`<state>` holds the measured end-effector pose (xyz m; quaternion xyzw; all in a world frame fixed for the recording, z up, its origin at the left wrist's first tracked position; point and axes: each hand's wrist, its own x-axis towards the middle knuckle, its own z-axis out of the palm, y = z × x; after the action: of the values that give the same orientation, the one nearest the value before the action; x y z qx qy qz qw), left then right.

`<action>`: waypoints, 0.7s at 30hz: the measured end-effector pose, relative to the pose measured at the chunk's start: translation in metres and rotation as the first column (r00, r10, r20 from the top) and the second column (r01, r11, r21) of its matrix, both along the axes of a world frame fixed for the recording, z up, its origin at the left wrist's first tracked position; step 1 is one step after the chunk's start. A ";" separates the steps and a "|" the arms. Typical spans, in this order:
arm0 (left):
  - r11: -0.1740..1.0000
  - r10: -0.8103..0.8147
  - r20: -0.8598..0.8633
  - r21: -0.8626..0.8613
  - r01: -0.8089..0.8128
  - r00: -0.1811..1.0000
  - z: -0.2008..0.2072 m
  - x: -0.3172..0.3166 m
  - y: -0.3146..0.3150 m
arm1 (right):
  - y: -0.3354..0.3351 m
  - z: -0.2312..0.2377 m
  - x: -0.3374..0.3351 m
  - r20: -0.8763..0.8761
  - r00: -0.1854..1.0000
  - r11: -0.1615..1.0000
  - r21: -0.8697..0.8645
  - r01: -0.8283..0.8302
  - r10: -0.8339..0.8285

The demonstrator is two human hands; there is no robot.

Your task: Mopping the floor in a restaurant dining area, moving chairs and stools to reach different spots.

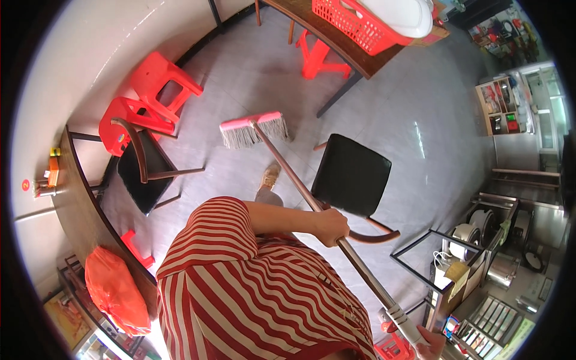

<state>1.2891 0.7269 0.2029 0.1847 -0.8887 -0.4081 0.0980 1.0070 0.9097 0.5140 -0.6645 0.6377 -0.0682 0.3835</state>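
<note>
A mop runs slantwise across the view. Its pink head with grey-white strings point(255, 129) is out in front of my foot; whether the strings touch the floor I cannot tell. My left hand point(331, 227) is wrapped round the middle of the metal mop handle point(366, 269). At the lower right my right hand point(429, 345) grips the white end of the handle, partly cut off by the frame's edge. Close beyond my left hand stands a chair with a black seat point(352, 174), its curved wooden back near the handle.
Red plastic stools point(162, 84) and another black-seated chair point(144, 171) stand by the left wall. A wooden table point(372, 63) bears a red basket point(354, 27). On the left table lies a red plastic bag point(114, 288). Kitchen equipment point(480, 225) fills the right side.
</note>
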 end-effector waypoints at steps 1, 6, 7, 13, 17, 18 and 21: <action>1.000 0.011 0.006 -0.016 -0.011 1.000 0.001 0.007 -0.013 | -0.005 -0.011 -0.003 0.089 0.996 0.983 -0.181 0.009 0.008; 0.996 0.056 0.198 -0.084 -0.040 0.979 -0.005 0.058 -0.101 | -0.079 -0.069 0.039 0.405 0.759 0.859 0.291 0.422 -0.510; 0.993 0.090 0.242 -0.095 -0.068 0.966 -0.014 0.075 -0.117 | -0.095 -0.090 0.039 0.385 0.757 0.846 0.313 0.431 -0.528; 0.947 0.321 0.523 -0.199 -0.253 0.790 -0.064 0.183 -0.218 | -0.221 -0.197 0.120 0.443 0.839 0.940 0.262 0.217 -0.316; 0.829 0.559 0.561 -0.385 -0.405 0.610 -0.144 0.295 -0.284 | -0.312 -0.275 0.236 0.527 0.822 0.969 0.216 0.118 -0.217; 0.801 0.599 0.618 -0.450 -0.395 0.509 -0.153 0.313 -0.300 | -0.330 -0.293 0.268 0.453 0.877 0.986 0.123 0.115 -0.159; 0.617 0.778 0.497 -0.490 -0.616 0.384 -0.205 0.370 -0.310 | -0.386 -0.311 0.366 0.179 0.897 0.720 -0.667 -0.191 0.404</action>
<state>1.6590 0.4172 -0.0020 0.6635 -0.7357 -0.1284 -0.0453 1.3731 0.5234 0.2033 -0.8294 0.3913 -0.3195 0.2385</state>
